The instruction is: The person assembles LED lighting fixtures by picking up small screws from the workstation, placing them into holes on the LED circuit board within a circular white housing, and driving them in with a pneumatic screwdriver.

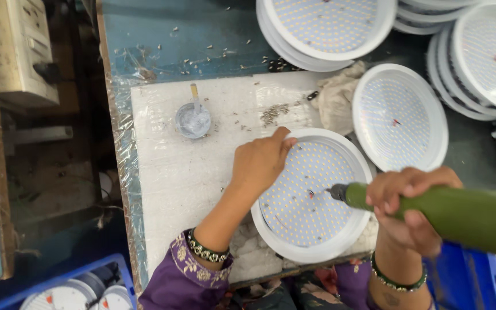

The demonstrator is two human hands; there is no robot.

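Note:
A round white lamp housing (317, 143) with a board of many small yellow diodes lies on a white foam pad (173, 166). My left hand (259, 163) rests on the housing's upper left rim, fingers curled over the edge. My right hand (409, 206) grips a green electric screwdriver (466, 215) held nearly level, its dark tip (335, 192) pointing left over the middle of the diode board, near a small red mark (311, 194). Both wrists wear beaded bracelets, and the sleeves are purple.
A small grey cup (193, 119) with a stick in it stands on the pad. Loose screws (271, 113) are scattered on the pad and blue tabletop. Stacks of identical housings (328, 28) fill the back and right. A cloth (334, 100) lies nearby. Blue crates (81, 281) sit below.

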